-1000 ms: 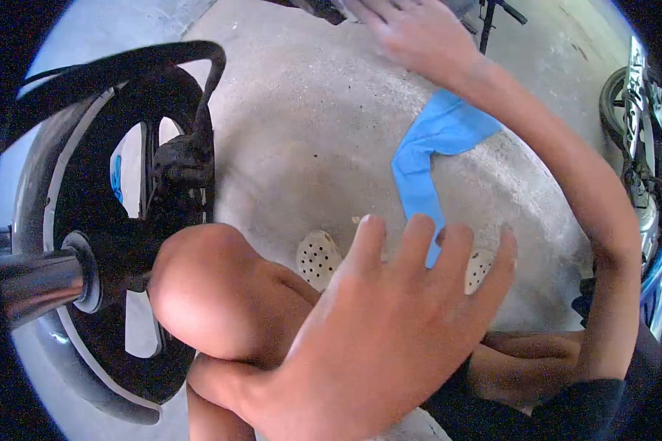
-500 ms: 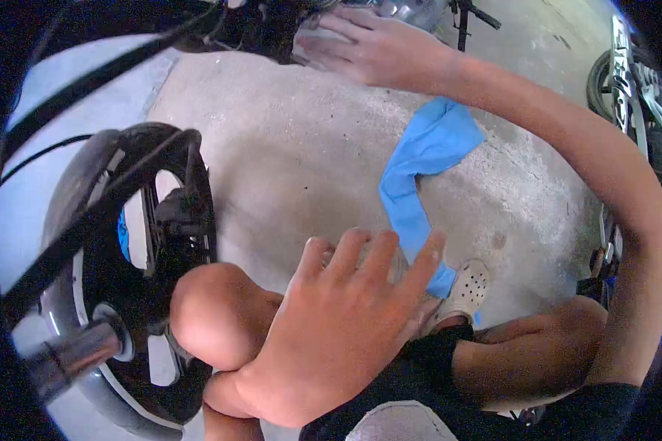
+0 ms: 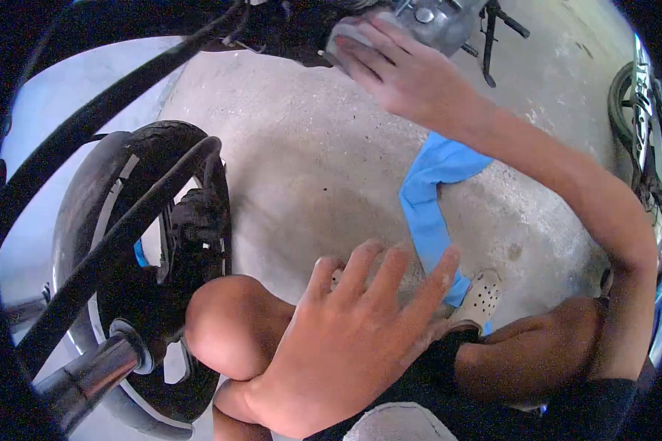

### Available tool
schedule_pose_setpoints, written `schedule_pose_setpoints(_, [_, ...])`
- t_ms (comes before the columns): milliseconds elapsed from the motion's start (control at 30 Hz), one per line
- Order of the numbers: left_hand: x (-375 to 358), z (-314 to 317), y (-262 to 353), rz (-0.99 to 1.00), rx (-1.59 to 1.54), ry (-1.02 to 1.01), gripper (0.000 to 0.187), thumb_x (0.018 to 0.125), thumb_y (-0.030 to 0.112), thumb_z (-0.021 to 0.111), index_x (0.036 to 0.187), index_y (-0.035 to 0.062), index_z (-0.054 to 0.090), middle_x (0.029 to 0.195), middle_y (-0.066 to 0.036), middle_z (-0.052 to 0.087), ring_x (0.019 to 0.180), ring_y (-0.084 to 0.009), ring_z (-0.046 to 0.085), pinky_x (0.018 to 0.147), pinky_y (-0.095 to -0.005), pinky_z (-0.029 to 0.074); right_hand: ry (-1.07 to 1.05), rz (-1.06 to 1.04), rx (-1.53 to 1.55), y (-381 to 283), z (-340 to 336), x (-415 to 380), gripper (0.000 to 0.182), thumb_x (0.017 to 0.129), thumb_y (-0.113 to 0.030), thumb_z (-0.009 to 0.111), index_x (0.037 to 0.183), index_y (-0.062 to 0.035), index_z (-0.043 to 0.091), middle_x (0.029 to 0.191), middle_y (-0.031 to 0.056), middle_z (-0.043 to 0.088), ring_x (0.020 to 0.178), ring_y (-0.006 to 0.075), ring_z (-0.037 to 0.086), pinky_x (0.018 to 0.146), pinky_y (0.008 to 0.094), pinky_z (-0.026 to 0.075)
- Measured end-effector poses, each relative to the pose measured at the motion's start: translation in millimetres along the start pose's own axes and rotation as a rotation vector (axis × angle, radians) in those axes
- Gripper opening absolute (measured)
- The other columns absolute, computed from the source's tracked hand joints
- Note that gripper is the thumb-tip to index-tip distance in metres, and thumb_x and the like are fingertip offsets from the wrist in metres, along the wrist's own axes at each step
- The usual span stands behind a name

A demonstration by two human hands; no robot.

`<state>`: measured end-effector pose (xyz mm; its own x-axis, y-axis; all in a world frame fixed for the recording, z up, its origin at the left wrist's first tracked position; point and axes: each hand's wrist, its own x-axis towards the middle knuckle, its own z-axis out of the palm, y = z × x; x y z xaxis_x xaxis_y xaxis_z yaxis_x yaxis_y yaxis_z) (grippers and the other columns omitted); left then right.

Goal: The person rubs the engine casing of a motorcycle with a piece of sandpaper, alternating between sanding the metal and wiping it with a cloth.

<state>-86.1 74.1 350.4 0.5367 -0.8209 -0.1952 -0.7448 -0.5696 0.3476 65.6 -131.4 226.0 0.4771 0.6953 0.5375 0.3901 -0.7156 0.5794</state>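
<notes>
My right hand (image 3: 401,70) reaches up to the engine (image 3: 438,22) at the top, its fingers curled over a pale grey thing that I cannot make out against the dark underside. My left hand (image 3: 349,338) is palm down above my lap, fingers spread and holding nothing. Beyond it a long blue cloth (image 3: 426,206) lies on the concrete floor, reaching down to a beige clog (image 3: 478,298) on my foot.
On the left are a wheel with a black tyre (image 3: 77,213), dark cables (image 3: 118,242) and a metal fork tube (image 3: 99,371). A black lever or stand (image 3: 489,48) hangs at the top right. Another vehicle (image 3: 643,110) stands at the right edge.
The view has shifted, so the wheel, cloth and floor appear farther right. My right hand has moved slightly right and down in view. My left hand keeps its spread pose.
</notes>
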Motion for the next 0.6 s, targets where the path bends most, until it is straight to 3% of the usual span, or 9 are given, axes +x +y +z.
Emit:
schedule_pose_setpoints(133, [4.6, 5.8, -2.1, 0.029, -0.019, 0.031, 0.066, 0.082, 0.038, 0.067, 0.141, 0.0176, 0.044, 0.117, -0.013, 0.056, 0.108, -0.0319, 0.055, 0.084, -0.0419, 0.048, -0.070, 0.068, -0.015, -8.5, -9.6, 3.2, 0.050, 0.078, -0.022, 0.055, 0.124, -0.0006, 0.059, 0.126, 0.0073, 0.059, 0.121, 0.0251, 0.050, 0.110, 0.0434, 0.034])
schedule_pose_setpoints(267, [-3.1, -0.9, -4.2, 0.010, -0.001, 0.022, 0.066, 0.081, 0.039, 0.068, 0.140, 0.0208, 0.045, 0.122, -0.013, 0.053, 0.110, -0.0325, 0.054, 0.085, -0.0424, 0.048, -0.118, 0.021, -0.037, -7.2, -22.0, -7.8, 0.050, 0.078, -0.023, 0.055, 0.123, -0.0013, 0.060, 0.126, 0.0085, 0.059, 0.121, 0.0252, 0.050, 0.110, 0.0457, 0.033])
schedule_pose_setpoints(333, [0.3, -6.4, -0.3, 0.012, -0.005, 0.016, 0.066, 0.081, 0.039, 0.068, 0.140, 0.0221, 0.046, 0.124, -0.013, 0.052, 0.111, -0.0325, 0.054, 0.086, -0.0424, 0.048, -0.105, 0.126, 0.048, -0.6, -16.0, -0.4, 0.050, 0.078, -0.024, 0.055, 0.123, -0.0016, 0.061, 0.127, 0.0091, 0.059, 0.121, 0.0252, 0.050, 0.110, 0.0476, 0.032])
schedule_pose_setpoints(433, [2.5, -12.1, 4.6, 0.009, -0.006, -0.044, 0.067, 0.080, 0.039, 0.069, 0.141, 0.0237, 0.045, 0.125, -0.012, 0.052, 0.113, -0.0323, 0.054, 0.087, -0.0426, 0.048, -0.146, 0.124, -0.084, -7.5, -21.4, 4.2, 0.048, 0.078, -0.023, 0.055, 0.121, -0.0017, 0.062, 0.126, 0.0093, 0.060, 0.118, 0.0264, 0.052, 0.109, 0.0472, 0.034])
schedule_pose_setpoints(600, [1.7, -14.5, 5.3, -0.006, 0.030, -0.041, 0.068, 0.080, 0.040, 0.069, 0.141, 0.0246, 0.045, 0.127, -0.012, 0.051, 0.115, -0.0322, 0.053, 0.087, -0.0423, 0.048, -0.146, 0.084, -0.001, -6.8, -16.5, 9.4, 0.047, 0.077, -0.022, 0.056, 0.119, -0.0013, 0.063, 0.122, 0.0099, 0.062, 0.115, 0.0280, 0.053, 0.107, 0.0468, 0.035])
